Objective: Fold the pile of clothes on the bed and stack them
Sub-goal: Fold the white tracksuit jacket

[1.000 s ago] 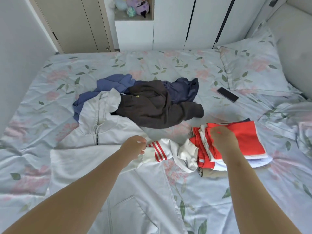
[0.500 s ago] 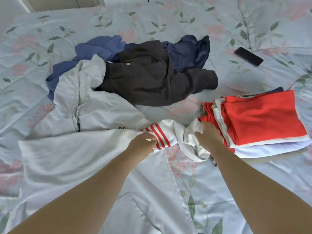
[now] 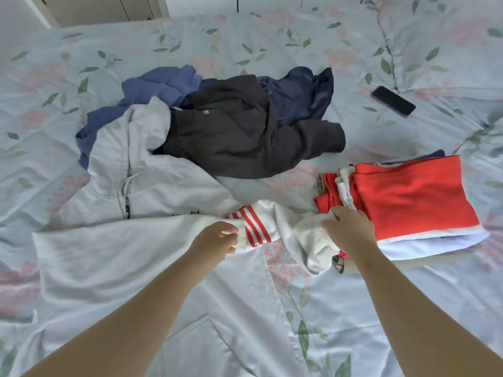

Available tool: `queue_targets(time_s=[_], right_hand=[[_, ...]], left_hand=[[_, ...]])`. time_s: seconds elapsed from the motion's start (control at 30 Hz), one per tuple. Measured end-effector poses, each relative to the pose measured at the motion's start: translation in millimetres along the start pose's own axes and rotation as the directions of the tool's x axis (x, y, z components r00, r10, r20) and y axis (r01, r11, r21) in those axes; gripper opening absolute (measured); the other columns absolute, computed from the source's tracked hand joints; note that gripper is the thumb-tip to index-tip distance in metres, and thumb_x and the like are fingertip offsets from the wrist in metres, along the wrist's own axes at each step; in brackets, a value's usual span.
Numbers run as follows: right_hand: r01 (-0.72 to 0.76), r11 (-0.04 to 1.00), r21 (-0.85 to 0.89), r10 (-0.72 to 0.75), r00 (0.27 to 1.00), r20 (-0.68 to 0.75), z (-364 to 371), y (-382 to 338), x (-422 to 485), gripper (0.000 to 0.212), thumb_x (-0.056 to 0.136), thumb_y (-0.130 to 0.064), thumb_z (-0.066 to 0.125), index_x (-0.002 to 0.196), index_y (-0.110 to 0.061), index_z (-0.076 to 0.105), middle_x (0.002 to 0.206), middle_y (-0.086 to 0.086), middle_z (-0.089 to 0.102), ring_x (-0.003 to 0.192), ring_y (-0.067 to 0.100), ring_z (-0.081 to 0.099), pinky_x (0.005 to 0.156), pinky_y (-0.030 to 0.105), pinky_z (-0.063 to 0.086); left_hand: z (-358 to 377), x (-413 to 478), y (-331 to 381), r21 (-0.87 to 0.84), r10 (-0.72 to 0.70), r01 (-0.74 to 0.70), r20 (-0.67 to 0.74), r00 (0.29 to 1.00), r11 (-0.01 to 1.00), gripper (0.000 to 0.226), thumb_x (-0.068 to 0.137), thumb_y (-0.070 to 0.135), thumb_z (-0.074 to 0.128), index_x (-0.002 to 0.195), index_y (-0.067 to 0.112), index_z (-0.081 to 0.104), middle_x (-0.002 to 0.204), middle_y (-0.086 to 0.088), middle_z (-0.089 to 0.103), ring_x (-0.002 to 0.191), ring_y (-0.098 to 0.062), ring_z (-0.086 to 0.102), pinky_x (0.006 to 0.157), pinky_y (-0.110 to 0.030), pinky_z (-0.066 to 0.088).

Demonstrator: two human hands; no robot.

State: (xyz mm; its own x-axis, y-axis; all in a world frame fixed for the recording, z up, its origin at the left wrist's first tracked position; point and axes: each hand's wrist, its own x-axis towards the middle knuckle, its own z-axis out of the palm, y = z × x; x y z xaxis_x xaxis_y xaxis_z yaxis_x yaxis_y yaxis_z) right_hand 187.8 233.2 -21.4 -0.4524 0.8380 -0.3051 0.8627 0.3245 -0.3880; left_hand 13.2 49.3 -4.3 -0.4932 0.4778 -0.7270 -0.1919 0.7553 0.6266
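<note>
A white zip hoodie (image 3: 114, 248) lies spread on the bed in front of me. One sleeve is folded across its chest, and my left hand (image 3: 216, 239) pinches that sleeve's ribbed cuff. The other sleeve (image 3: 283, 227), with red stripes, trails right; my right hand (image 3: 351, 229) grips its bunched cuff end. Beyond lies a loose pile: a dark brown garment (image 3: 245, 134), a blue one (image 3: 160, 85) and a navy one (image 3: 302, 93). At the right stands a stack of folded clothes (image 3: 408, 197), red on top.
A black phone (image 3: 393, 101) lies on the floral bedsheet (image 3: 353, 308) at the back right. A pillow (image 3: 449, 42) fills the far right corner. Wardrobe doors (image 3: 109, 6) stand past the bed's far edge.
My right hand came off the red stack and took hold of the striped sleeve's cuff end. My head tilted down and closer. The left hand stayed on the folded sleeve's cuff.
</note>
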Motion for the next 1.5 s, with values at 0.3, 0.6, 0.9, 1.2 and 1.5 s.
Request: queue_targets(time_s=[0.3, 0.6, 0.9, 1.2, 1.5], right_hand=[[0.198, 0.727, 0.658, 0.123, 0.905, -0.407, -165, -32, -50, 0.036, 0.092, -0.020, 0.051, 0.063, -0.014, 0.029, 0.062, -0.001, 0.027, 0.057, 0.012, 0.024, 0.052, 0.026, 0.027], [0.186, 0.789, 0.586, 0.231, 0.794, -0.562, -229, -52, -54, 0.023, 0.099, -0.022, 0.035, 0.085, -0.005, 0.042, 0.073, 0.006, 0.042, 0.079, 0.025, 0.040, 0.069, 0.031, 0.029], [0.169, 0.979, 0.116, -0.098, 0.884, -0.458, -204, -107, -77, 0.038, 0.089, -0.021, 0.052, 0.055, -0.011, 0.037, 0.055, 0.004, 0.038, 0.067, 0.031, 0.041, 0.067, 0.033, 0.029], [0.453, 0.833, 0.319, -0.439, 0.891, -0.117, -115, -263, -108, 0.030, 0.090, -0.020, 0.056, 0.066, -0.002, 0.053, 0.060, 0.005, 0.057, 0.060, 0.022, 0.052, 0.056, 0.028, 0.037], [-0.080, 0.691, 0.718, -0.203, 0.932, 0.299, 32, -286, -98, 0.019, 0.094, -0.014, 0.051, 0.077, -0.006, 0.056, 0.064, 0.007, 0.061, 0.053, 0.019, 0.054, 0.060, 0.031, 0.052]], left_hand=[[-25, -68, 70, -0.023, 0.112, -0.115, -0.093, 0.989, 0.993, 0.021, 0.093, 0.012, 0.050, 0.113, 0.014, 0.057, 0.101, -0.006, 0.065, 0.086, -0.016, 0.062, 0.067, -0.024, 0.046], [-47, -111, 96, -0.053, 0.159, -0.171, -0.174, 0.972, 0.984, 0.022, 0.095, 0.014, 0.052, 0.116, 0.011, 0.058, 0.108, -0.014, 0.064, 0.101, -0.026, 0.063, 0.096, -0.039, 0.048], [-61, -121, 71, -0.146, 0.180, -0.205, -0.164, 0.970, 0.968, 0.011, 0.095, 0.018, 0.050, 0.098, 0.021, 0.060, 0.093, -0.003, 0.065, 0.087, -0.017, 0.064, 0.088, -0.035, 0.049], [-146, -120, 11, -0.417, 0.020, -0.164, -0.328, 0.944, 0.894, 0.012, 0.095, 0.025, 0.049, 0.093, 0.020, 0.060, 0.095, -0.005, 0.067, 0.081, -0.016, 0.065, 0.081, -0.034, 0.051], [-193, -61, -105, -0.797, -0.375, 0.020, -0.262, 0.889, 0.604, 0.036, 0.096, 0.049, 0.042, 0.104, 0.015, 0.052, 0.100, -0.007, 0.056, 0.095, -0.026, 0.056, 0.084, -0.039, 0.044]])
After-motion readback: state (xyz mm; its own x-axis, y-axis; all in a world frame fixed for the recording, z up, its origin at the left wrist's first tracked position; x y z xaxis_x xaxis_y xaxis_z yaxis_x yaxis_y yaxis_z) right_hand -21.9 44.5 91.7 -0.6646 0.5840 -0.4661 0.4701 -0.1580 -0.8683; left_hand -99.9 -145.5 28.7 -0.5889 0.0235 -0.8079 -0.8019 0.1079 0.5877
